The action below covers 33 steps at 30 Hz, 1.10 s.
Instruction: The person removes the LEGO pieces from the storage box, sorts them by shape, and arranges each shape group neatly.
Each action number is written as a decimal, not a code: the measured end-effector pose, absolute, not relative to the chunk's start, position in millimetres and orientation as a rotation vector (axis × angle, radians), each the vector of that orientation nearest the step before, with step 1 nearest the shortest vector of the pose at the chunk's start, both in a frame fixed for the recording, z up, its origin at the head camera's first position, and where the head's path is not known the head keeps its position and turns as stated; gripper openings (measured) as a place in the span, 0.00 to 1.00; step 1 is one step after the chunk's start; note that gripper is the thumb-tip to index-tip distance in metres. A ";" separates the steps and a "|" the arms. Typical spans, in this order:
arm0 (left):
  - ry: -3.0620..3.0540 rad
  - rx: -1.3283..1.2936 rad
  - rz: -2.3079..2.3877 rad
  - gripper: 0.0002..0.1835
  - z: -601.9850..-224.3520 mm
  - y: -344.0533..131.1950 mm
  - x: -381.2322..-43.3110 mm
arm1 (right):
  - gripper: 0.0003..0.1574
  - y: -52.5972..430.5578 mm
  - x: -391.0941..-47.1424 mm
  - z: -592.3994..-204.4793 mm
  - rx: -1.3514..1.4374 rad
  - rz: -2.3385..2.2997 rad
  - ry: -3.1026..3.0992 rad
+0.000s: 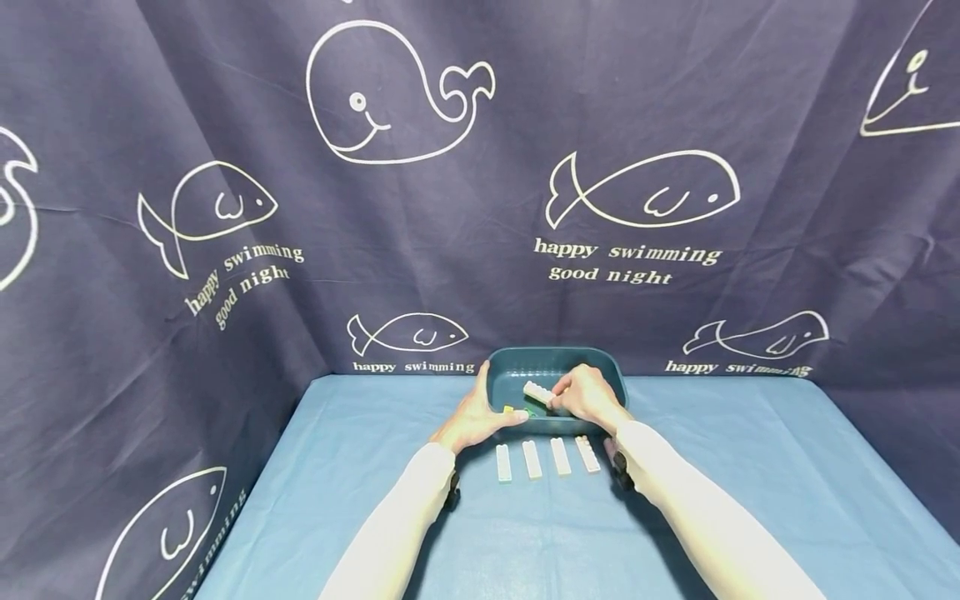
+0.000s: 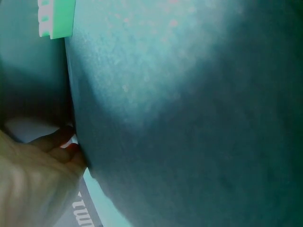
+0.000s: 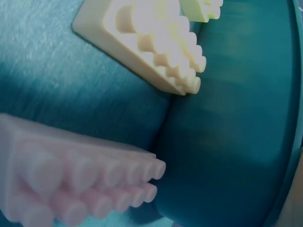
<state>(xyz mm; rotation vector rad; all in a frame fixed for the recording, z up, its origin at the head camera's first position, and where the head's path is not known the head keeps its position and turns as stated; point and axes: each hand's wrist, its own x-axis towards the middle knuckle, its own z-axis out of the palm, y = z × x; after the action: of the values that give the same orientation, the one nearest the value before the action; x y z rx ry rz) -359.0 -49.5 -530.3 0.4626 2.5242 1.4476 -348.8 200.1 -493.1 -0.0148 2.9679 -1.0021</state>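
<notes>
A dark teal bin [image 1: 555,423] stands at the far edge of the table. My left hand [image 1: 477,414] grips its left end, thumb over the near rim and fingers along the side. Reaching into the bin, my right hand [image 1: 588,395] pinches one end of a pale studded building block [image 1: 537,392]. A yellow block [image 1: 508,409] and a green piece [image 1: 531,412] lie inside near the left thumb. In the right wrist view, a pink block [image 3: 75,175] and a cream block [image 3: 142,42] lie by the bin's outer wall [image 3: 232,123].
Several blocks stand in a row on the blue tablecloth [image 1: 525,533] before the bin, including a leftmost one with a green edge [image 1: 503,463] and one near its middle [image 1: 560,457]. The dark curtain [image 1: 510,208] hangs right behind the bin.
</notes>
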 end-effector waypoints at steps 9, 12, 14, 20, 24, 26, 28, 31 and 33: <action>2.525 0.496 1.461 0.72 -530.5 -49.5 -359.3 | 0.09 200.4 -340.7 -486.2 0.033 -1.149 2.910; 2.523 0.502 1.462 0.72 -531.1 -49.3 -359.8 | 0.09 201.5 -339.3 -486.4 0.013 -1.180 2.920; 2.520 0.503 1.464 0.72 -531.9 -49.3 -359.9 | 0.09 201.8 -337.6 -486.2 0.015 -1.197 2.926; 2.534 0.503 1.454 0.71 -534.0 -48.1 -360.4 | 0.13 204.6 -330.6 -484.0 0.004 -1.219 2.957; 2.534 0.491 1.451 0.71 -534.5 -47.8 -360.2 | 0.14 209.2 -326.5 -483.4 0.026 -1.229 2.965; 2.536 0.493 1.452 0.71 -534.1 -48.1 -359.3 | 0.13 211.2 -324.6 -483.1 0.027 -1.232 2.968; 2.539 0.494 1.453 0.71 -533.3 -48.2 -358.2 | 0.12 212.9 -322.8 -482.5 0.037 -1.238 2.969; 2.540 0.482 1.452 0.71 -532.1 -48.2 -356.9 | 0.12 214.9 -321.0 -482.6 0.038 -1.256 2.963; 2.545 0.461 1.441 0.72 -532.6 -47.7 -357.2 | 0.12 215.5 -319.8 -482.3 0.046 -1.271 2.954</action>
<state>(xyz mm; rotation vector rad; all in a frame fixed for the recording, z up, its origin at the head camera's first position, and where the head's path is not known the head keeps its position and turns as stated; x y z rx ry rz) -357.2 -47.7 -532.6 0.4613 2.5445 1.4412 -319.8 215.5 -482.3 0.0456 2.9542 -1.2711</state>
